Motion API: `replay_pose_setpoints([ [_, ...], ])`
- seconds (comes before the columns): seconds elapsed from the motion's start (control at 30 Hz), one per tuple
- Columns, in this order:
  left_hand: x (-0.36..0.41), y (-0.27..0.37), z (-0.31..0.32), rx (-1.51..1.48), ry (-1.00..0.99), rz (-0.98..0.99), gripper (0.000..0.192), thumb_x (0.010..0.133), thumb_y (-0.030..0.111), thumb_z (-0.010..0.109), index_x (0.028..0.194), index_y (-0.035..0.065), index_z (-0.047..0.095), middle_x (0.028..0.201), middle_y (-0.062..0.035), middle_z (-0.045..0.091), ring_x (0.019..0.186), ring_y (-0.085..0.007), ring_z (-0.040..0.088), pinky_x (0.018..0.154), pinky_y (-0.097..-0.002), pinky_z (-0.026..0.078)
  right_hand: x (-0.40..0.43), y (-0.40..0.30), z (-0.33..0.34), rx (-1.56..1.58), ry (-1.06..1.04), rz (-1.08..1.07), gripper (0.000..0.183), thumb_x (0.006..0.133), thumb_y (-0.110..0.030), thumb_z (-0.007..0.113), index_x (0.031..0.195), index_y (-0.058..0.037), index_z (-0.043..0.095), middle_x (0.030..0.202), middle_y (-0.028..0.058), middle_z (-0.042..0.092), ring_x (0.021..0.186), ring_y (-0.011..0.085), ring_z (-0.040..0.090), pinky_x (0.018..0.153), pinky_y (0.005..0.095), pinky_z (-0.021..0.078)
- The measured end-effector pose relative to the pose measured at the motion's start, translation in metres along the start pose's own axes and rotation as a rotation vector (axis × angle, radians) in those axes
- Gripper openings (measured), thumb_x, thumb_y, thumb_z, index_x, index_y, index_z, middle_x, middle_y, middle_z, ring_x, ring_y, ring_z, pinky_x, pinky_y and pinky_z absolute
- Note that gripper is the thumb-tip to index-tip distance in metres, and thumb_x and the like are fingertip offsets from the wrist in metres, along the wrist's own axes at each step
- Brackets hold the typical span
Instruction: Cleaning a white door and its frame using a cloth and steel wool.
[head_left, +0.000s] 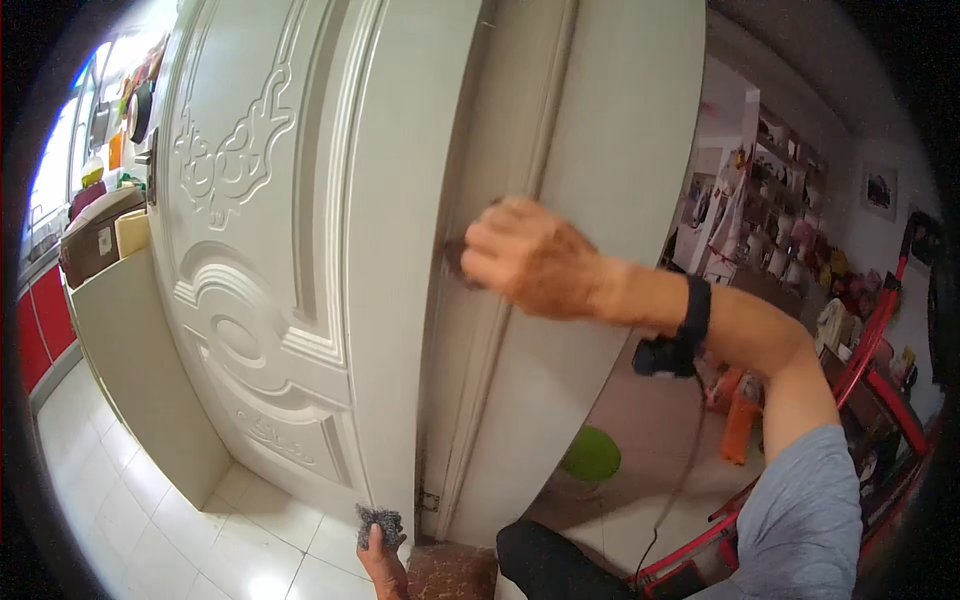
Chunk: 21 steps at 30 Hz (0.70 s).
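Observation:
My right hand (529, 259), with a black band and a small dark device on the wrist, is closed around a dark reddish-brown object (461, 262), partly covered by the fingers and blurred. It is against the narrow panel of a pale door frame (491, 330), at about mid-height of the view. My left hand (384, 559) is low in the picture and grips a grey steel wool pad (380, 525) between thumb and fingers. Left of the frame is a white door (390, 225) with raised moulded ornament.
A brown patterned mat (454, 574) lies at the foot of the frame. A pale board (150, 375) stands at left. To the right are a green round object (591, 454), a hanging cable (686, 480), a red metal frame (874, 352) and cluttered shelves (787, 165).

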<state>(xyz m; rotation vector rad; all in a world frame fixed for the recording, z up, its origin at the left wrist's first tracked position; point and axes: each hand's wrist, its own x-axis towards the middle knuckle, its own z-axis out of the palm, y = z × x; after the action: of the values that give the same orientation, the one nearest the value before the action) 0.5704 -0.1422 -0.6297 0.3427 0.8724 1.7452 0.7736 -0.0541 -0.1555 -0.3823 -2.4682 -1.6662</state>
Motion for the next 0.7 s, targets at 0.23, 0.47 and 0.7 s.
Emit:
replay_pose_setpoints([
  [0.23, 0.008, -0.007, -0.003, -0.021, -0.018, 0.004, 0.039, 0.091, 0.029, 0.068, 0.117, 0.0007, 0.060, 0.095, -0.0103, 0.069, 0.082, -0.0234, 0.069, 0.064, -0.0392, 0.057, 0.042, 0.120, -0.044, -0.355, 0.213, 0.031, 0.004, 0.075, -0.010, 0.057, 0.076, -0.0069, 0.056, 0.079, 0.0095, 0.057, 0.085, 0.0284, 0.058, 0.077, 0.0405, 0.0486],
  [0.47, 0.015, -0.009, -0.010, -0.034, -0.016, -0.029, 0.047, 0.089, 0.025, 0.069, 0.124, -0.0030, 0.057, 0.104, -0.0139, 0.068, 0.089, -0.0256, 0.069, 0.066, -0.0390, 0.058, 0.026, 0.044, -0.016, -0.047, -0.100, -0.011, 0.008, 0.073, -0.014, 0.064, 0.070, -0.0092, 0.058, 0.079, 0.0072, 0.058, 0.086, 0.0259, 0.059, 0.078, 0.0402, 0.0509],
  [0.7, 0.021, -0.015, -0.013, -0.053, -0.043, -0.066, 0.048, 0.089, 0.026, 0.071, 0.126, 0.0008, 0.056, 0.106, -0.0118, 0.068, 0.091, -0.0239, 0.068, 0.068, -0.0397, 0.056, 0.053, 0.123, -0.057, -0.332, 0.058, -0.074, 0.007, 0.069, -0.008, 0.064, 0.073, -0.0088, 0.058, 0.079, 0.0056, 0.056, 0.084, 0.0246, 0.057, 0.081, 0.0384, 0.0478],
])
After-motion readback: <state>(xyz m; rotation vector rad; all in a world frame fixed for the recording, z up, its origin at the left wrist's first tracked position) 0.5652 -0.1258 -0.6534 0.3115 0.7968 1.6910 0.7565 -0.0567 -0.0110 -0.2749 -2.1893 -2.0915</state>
